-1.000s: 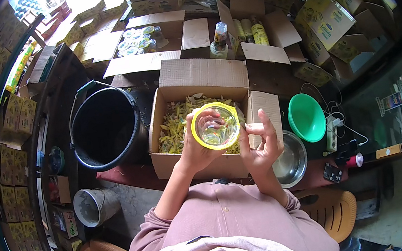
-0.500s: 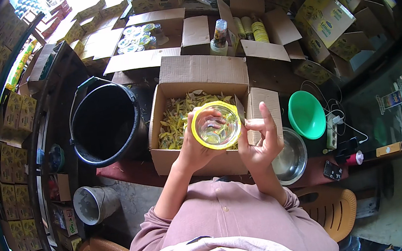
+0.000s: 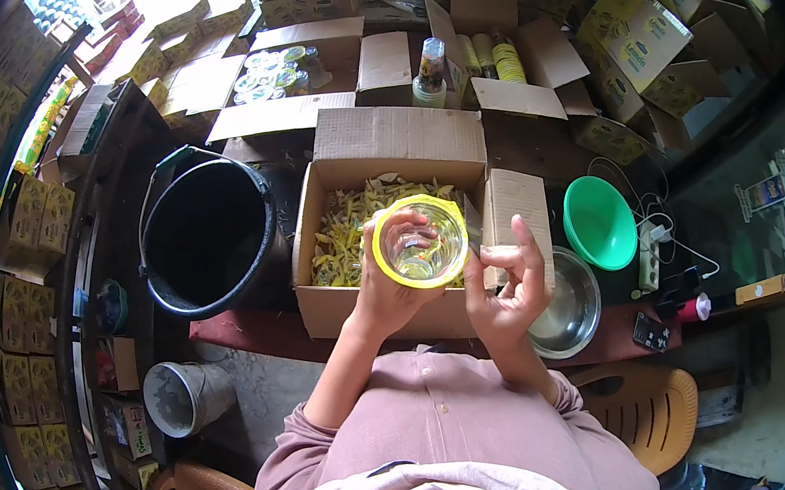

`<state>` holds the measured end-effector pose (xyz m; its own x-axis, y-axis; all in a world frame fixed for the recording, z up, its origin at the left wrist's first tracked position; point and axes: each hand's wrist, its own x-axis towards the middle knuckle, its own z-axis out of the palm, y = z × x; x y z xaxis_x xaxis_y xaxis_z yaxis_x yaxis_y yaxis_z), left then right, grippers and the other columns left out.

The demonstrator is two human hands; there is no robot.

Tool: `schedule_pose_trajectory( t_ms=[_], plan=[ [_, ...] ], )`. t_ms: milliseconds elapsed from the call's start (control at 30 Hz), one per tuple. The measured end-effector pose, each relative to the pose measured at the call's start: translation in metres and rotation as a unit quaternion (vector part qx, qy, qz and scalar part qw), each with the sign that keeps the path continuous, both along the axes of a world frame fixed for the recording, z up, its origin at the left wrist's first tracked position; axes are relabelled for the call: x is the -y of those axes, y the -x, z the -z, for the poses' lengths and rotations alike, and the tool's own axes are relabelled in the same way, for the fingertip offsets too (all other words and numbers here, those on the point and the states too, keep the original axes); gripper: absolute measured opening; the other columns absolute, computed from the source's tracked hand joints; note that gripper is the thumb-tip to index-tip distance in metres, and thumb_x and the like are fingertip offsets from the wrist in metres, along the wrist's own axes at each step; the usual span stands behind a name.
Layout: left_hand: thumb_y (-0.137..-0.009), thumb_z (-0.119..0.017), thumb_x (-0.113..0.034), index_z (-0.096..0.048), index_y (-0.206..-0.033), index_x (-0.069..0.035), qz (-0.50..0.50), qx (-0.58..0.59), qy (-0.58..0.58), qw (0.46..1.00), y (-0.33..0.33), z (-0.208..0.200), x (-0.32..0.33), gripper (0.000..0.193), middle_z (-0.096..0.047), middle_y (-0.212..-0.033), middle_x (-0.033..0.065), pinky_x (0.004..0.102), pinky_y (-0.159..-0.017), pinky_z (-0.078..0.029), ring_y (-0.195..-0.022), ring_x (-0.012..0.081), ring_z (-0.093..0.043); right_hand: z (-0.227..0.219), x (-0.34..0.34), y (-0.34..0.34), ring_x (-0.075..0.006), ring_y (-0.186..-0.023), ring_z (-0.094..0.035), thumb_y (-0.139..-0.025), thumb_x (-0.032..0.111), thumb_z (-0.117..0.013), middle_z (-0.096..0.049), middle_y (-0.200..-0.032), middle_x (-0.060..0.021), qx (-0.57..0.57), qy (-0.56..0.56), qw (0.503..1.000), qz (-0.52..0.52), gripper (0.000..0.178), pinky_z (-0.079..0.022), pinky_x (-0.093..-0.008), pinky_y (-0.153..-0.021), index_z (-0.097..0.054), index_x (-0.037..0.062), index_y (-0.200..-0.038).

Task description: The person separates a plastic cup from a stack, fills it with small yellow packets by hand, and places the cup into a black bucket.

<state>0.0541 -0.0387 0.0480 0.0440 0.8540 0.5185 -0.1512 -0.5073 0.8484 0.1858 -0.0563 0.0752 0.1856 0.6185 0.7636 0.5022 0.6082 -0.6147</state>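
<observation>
At far left, shelves stacked with yellow boxes (image 3: 17, 218). Further in, down on the floor, a tilted-looking grey bucket (image 3: 169, 400), and below it the back of an orange chair (image 3: 197, 484). Next, a large black bucket (image 3: 206, 238) with its handle raised at the rim. Behind that, toward the back, a group of lidded cups (image 3: 269, 79) in an open carton.

In the middle, an open cardboard box (image 3: 327, 314) on the dark worktop (image 3: 538, 151), spread inside with small yellow strips (image 3: 341, 227). Over this box, the left hand (image 3: 384, 293), fingers wrapped around a clear cup (image 3: 420, 266) and clamped on its side. Mouth of the cup toward the viewer, ringed by a bright yellow rim. Some fingers visible through the clear wall. At the back, a stack of cups (image 3: 429, 89), upright.

Just right of the cup, the right hand (image 3: 507, 301): one finger pointing up, others bent, thumb close beside the yellow rim. Impossible to tell whether touching the rim or pinching anything.

Behind, another open carton with round yellow stacks (image 3: 508, 64). Right of the right hand, partly hidden by it, a metal bowl (image 3: 572, 306); beyond, a green bowl (image 3: 598, 225), then a white power strip (image 3: 649, 262) with cables.
</observation>
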Motion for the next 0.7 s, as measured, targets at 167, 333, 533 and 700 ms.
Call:
schedule_pose_trajectory(
  t_ms=[167, 333, 533, 700],
  plan=[
    [-0.061, -0.077, -0.008, -0.03, -0.114, -0.007, -0.023, 0.001, -0.01, 1.0, -0.0031, 0.0008, -0.0006, 0.071, -0.042, -0.108, 0.0111, 0.0311, -0.078, -0.046, -0.093, 0.0191, -0.053, 0.0026, 0.0025, 0.0015, -0.008, -0.061, -0.056, -0.065, -0.004, -0.069, -0.056, -0.064, -0.0025, 0.027, -0.011, 1.0, 0.007, 0.06, -0.045, -0.0186, -0.061, -0.042, -0.0055, -0.12],
    [-0.061, -0.071, 0.001, -0.03, -0.114, -0.007, -0.06, -0.021, -0.021, 0.998, -0.0027, -0.001, -0.0009, 0.067, -0.04, -0.108, 0.0101, 0.0294, -0.078, -0.047, -0.096, 0.0183, -0.05, 0.0027, 0.003, 0.0029, -0.0086, -0.061, -0.057, -0.065, -0.004, -0.068, -0.056, -0.064, -0.0031, 0.029, -0.021, 0.999, 0.012, 0.06, -0.046, -0.0189, -0.062, -0.042, -0.0055, -0.119],
    [-0.062, -0.077, -0.013, -0.032, -0.111, -0.006, -0.078, -0.042, -0.028, 0.996, -0.004, -0.0014, 0.0, 0.067, -0.043, -0.105, 0.0122, 0.0306, -0.075, -0.047, -0.088, 0.0192, -0.054, 0.0017, -0.0004, 0.0037, -0.0102, -0.061, -0.058, -0.065, -0.005, -0.068, -0.058, -0.065, -0.0046, 0.051, -0.035, 0.998, 0.023, 0.058, -0.047, -0.0207, -0.063, -0.043, -0.0059, -0.118],
    [-0.061, -0.077, -0.01, -0.032, -0.111, -0.006, -0.093, -0.074, -0.037, 0.992, -0.0016, -0.0006, -0.0026, 0.067, -0.042, -0.107, 0.0121, 0.0304, -0.076, -0.047, -0.093, 0.0196, -0.052, -0.0007, -0.0063, 0.0062, -0.0111, -0.061, -0.059, -0.064, -0.006, -0.066, -0.06, -0.066, -0.0061, 0.064, -0.041, 0.996, 0.043, 0.058, -0.048, -0.022, -0.064, -0.044, -0.0067, -0.118]
  ],
)
